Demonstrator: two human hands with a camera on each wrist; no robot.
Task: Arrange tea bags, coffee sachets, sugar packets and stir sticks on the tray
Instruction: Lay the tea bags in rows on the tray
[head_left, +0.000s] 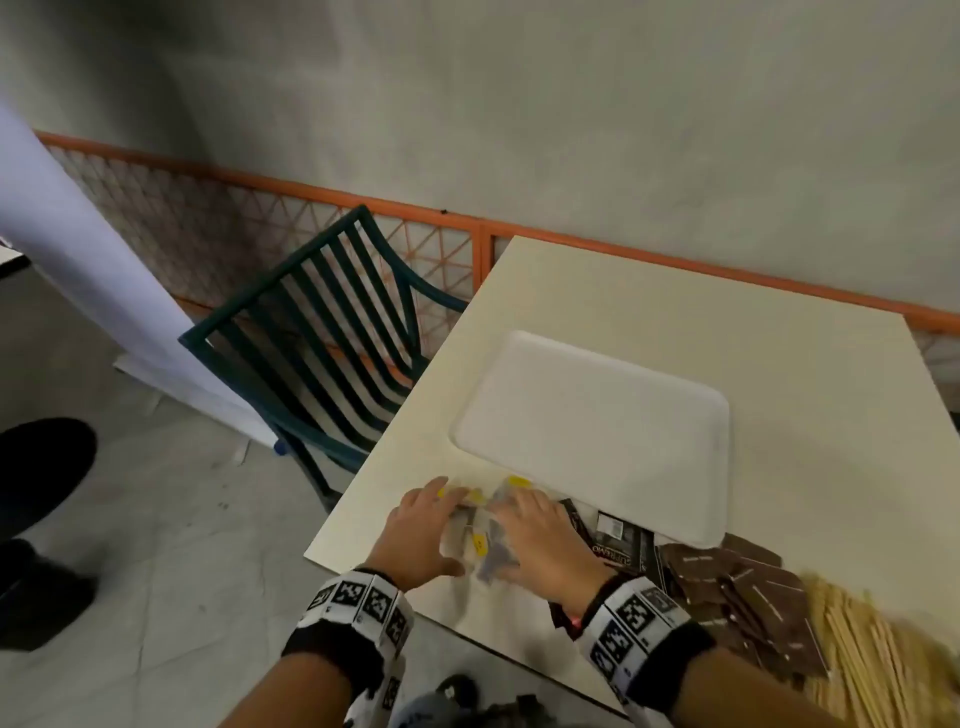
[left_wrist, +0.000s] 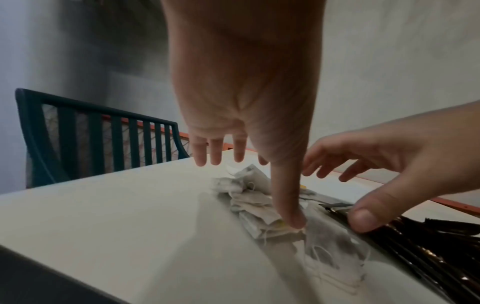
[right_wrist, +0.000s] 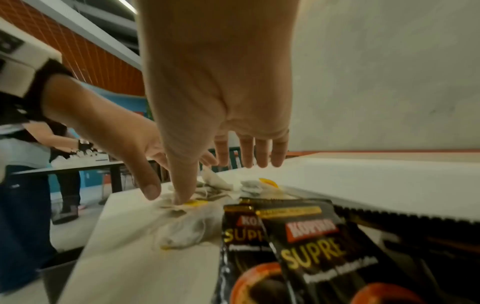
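Head view: both hands, left (head_left: 423, 530) and right (head_left: 540, 540), lie spread with straight fingers over crumpled, papery tea bags (head_left: 480, 540) just beside the smooth rectangular tray (head_left: 592, 415), glossy black sachets (head_left: 618, 540) alongside.

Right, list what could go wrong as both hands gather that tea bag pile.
1. The tea bags lie tangled, strings and yellow tags crossing, so lifting a few may drag others along or drop them.
2. The pile sits near the table's near edge; a sweep by the left hand could push bags off.
3. The right hand rests against the coffee sachets, which partly overlap the tray's front rim and may scatter.
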